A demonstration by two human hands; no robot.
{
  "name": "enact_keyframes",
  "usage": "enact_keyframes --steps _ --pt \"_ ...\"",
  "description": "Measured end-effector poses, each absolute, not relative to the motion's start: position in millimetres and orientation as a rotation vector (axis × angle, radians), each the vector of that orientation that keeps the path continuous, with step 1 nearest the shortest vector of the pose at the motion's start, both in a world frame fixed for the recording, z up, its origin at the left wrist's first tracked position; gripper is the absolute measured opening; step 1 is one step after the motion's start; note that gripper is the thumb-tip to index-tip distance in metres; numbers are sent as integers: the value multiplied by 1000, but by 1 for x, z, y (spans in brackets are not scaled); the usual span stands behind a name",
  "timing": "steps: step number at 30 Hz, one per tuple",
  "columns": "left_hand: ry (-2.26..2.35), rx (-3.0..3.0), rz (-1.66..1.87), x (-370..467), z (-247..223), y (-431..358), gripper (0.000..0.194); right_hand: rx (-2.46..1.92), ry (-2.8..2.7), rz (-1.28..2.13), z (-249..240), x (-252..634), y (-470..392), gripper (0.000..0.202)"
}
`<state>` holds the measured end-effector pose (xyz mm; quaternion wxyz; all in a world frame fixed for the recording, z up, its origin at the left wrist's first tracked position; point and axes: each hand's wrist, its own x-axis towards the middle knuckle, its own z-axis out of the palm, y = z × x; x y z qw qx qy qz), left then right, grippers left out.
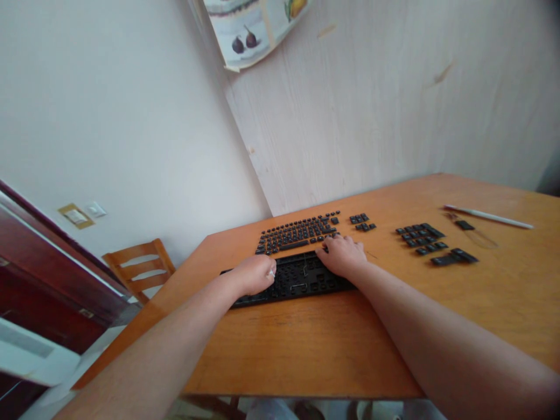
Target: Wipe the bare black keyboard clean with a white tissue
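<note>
Across the wooden table (306, 344), seen from the head camera: two bare forearms reach forward, entering from about 8 and 4 o'clock, to a black keyboard frame (301, 277) that is the centre of the clock used below.
Keyboard frame: lies flat on the table, long side running left to right, with rows of small openings where the keycaps sit on a finished keyboard, and a thin metal wire (298, 286) near its front edge.
Left hand (257, 274): over the 9 o'clock part of the frame, fingers curled in like a fist; something small and pale shows at the fingertips, but I cannot tell what it is or whether it is pinched.
Right hand (343, 255): at 2 o'clock, laid over the far right part of the frame, fingers bent near the far edge; whether they grip or merely rest, I cannot tell.
Main keycaps (291, 234): at 12 o'clock, just beyond the frame, set out in keyboard order.
Small keycap cluster (359, 220): at 2 o'clock.
Number-pad keycaps (420, 234): between 2 and 3 o'clock, well apart from the frame.
Wire-looped tool (464, 224): farther out that way, with a dark handle.
White pen (494, 217): just beyond the tool.
Wooden chair (139, 269): at 9 o'clock, past the table edge.
Fruit picture (249, 38): near 12 o'clock, high on the wall.
</note>
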<state>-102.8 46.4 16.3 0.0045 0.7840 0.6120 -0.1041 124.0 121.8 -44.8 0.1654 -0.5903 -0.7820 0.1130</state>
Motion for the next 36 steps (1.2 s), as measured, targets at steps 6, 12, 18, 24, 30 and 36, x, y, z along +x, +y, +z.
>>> enact_keyframes --steps 6,12,18,24,30,36 --pt "1882 2489 -289 -92 15 50 17 -1667 -2213 306 -47 123 124 48" --pt "1829 2522 -251 -75 12 58 18 -1674 -2215 321 -46 124 123 48" --pt "1789 2550 -251 -57 14 63 20 -1677 -2202 320 -47 123 123 48" --pt "1864 2547 -266 -46 19 67 21 -1663 -2195 331 -46 123 123 48" --pt "1950 2549 -313 -39 19 71 22 -1662 -2185 343 -45 122 122 47" --pt "1956 2587 -345 -34 21 62 22 -1656 -2181 352 -45 123 122 46"
